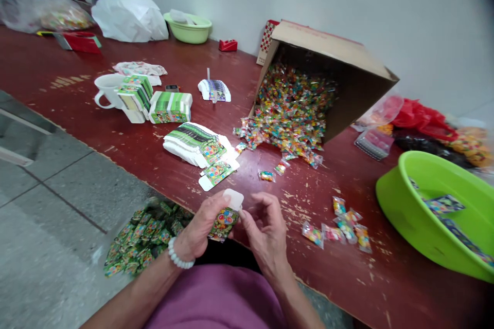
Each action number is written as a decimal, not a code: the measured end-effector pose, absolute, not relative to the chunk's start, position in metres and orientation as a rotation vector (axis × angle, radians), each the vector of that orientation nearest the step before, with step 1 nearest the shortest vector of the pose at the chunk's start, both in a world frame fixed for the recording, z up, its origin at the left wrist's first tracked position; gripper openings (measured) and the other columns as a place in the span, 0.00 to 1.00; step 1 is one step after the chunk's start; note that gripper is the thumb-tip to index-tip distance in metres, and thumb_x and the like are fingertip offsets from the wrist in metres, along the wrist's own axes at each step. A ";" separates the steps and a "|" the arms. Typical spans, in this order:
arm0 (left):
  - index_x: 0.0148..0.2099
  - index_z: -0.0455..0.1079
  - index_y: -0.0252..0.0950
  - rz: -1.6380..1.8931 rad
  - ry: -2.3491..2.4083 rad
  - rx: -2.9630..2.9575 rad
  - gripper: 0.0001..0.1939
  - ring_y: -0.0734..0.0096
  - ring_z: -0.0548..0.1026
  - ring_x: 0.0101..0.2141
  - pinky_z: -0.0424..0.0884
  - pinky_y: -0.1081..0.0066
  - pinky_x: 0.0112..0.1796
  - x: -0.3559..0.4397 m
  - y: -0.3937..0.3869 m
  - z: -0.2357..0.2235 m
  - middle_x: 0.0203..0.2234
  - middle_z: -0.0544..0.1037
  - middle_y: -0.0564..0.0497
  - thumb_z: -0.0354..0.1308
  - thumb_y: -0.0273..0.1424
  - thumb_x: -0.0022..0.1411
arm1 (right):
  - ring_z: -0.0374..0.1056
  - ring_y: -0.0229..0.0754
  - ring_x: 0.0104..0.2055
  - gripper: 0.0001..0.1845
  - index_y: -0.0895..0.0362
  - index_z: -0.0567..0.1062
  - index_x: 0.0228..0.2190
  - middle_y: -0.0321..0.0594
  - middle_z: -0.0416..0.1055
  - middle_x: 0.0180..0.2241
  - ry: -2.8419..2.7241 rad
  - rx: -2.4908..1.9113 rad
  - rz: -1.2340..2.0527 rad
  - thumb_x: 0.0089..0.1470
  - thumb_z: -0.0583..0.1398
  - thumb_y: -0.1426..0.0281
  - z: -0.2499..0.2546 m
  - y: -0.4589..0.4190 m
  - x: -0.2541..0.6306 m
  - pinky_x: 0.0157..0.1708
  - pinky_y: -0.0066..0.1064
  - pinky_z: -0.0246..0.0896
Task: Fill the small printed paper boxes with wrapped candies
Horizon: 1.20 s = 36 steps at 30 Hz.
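My left hand, with a pale bead bracelet at the wrist, grips a small green printed carton just over the table's front edge. The carton's white end flap stands raised. My right hand pinches the carton's right edge near the flap between thumb and a finger; its other fingers are loosely curled. Just beyond lie a loose flat carton and a fanned pile of flat cartons. Wrapped candies spill from a tipped cardboard box. Several candy packets lie to the right of my right hand.
A green basin holding printed packs stands at the right. Bundled cartons and a white mug are at the left. Below the table's edge is a heap of green cartons. White bag and pale green bowl sit behind.
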<state>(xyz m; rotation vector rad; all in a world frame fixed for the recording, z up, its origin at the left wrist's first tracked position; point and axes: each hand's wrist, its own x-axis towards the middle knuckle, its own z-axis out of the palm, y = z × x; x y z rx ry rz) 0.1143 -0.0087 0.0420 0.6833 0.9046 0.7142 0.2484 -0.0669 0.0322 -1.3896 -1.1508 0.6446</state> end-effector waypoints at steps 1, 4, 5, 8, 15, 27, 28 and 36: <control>0.40 0.75 0.34 0.750 0.896 0.691 0.17 0.72 0.74 0.25 0.73 0.75 0.27 0.115 -0.009 0.042 0.27 0.77 0.53 0.66 0.42 0.55 | 0.66 0.37 0.32 0.08 0.51 0.75 0.40 0.39 0.66 0.39 -1.138 -1.373 0.710 0.56 0.63 0.70 0.031 -0.067 0.246 0.30 0.28 0.69; 0.40 0.74 0.35 0.769 0.848 0.710 0.15 0.74 0.74 0.27 0.72 0.76 0.29 0.117 -0.011 0.042 0.29 0.77 0.54 0.67 0.40 0.56 | 0.67 0.35 0.27 0.05 0.53 0.77 0.34 0.40 0.66 0.39 -1.091 -1.283 0.957 0.58 0.61 0.66 0.029 -0.067 0.242 0.22 0.26 0.68; 0.41 0.73 0.35 0.750 0.840 0.711 0.16 0.75 0.73 0.26 0.71 0.77 0.27 0.118 -0.012 0.042 0.29 0.77 0.54 0.66 0.40 0.56 | 0.67 0.34 0.27 0.06 0.53 0.78 0.34 0.40 0.66 0.40 -1.049 -1.261 1.020 0.58 0.62 0.65 0.029 -0.066 0.242 0.21 0.26 0.69; 0.48 0.71 0.37 0.710 0.852 0.716 0.20 0.76 0.71 0.22 0.70 0.77 0.21 0.117 -0.014 0.041 0.29 0.75 0.55 0.64 0.43 0.58 | 0.68 0.37 0.29 0.08 0.54 0.79 0.29 0.40 0.66 0.39 -0.917 -1.205 1.189 0.53 0.66 0.62 0.035 -0.062 0.245 0.21 0.27 0.71; 0.50 0.69 0.37 0.772 0.849 0.664 0.22 0.77 0.70 0.22 0.71 0.77 0.23 0.116 -0.015 0.044 0.30 0.75 0.54 0.65 0.43 0.57 | 0.69 0.38 0.32 0.08 0.50 0.82 0.35 0.40 0.67 0.38 -1.002 -1.220 1.065 0.56 0.64 0.63 0.040 -0.061 0.246 0.20 0.24 0.68; 0.57 0.66 0.40 0.702 0.910 0.877 0.26 0.70 0.74 0.29 0.71 0.75 0.26 0.111 -0.014 0.042 0.35 0.76 0.51 0.59 0.48 0.62 | 0.68 0.37 0.29 0.09 0.53 0.77 0.40 0.36 0.72 0.31 -1.115 -1.291 1.088 0.55 0.63 0.67 0.038 -0.051 0.255 0.28 0.27 0.68; 0.59 0.65 0.41 0.675 0.907 0.867 0.27 0.70 0.74 0.27 0.71 0.75 0.25 0.110 -0.013 0.042 0.33 0.76 0.52 0.57 0.49 0.63 | 0.69 0.37 0.28 0.06 0.54 0.78 0.35 0.36 0.72 0.31 -1.152 -1.291 1.087 0.57 0.62 0.66 0.039 -0.052 0.256 0.27 0.27 0.67; 0.55 0.67 0.37 0.589 0.892 0.821 0.23 0.75 0.71 0.18 0.68 0.75 0.19 0.110 -0.008 0.043 0.29 0.75 0.52 0.56 0.46 0.64 | 0.70 0.42 0.36 0.06 0.53 0.79 0.33 0.40 0.76 0.31 -1.518 -1.290 0.778 0.60 0.60 0.70 0.038 -0.054 0.265 0.39 0.34 0.65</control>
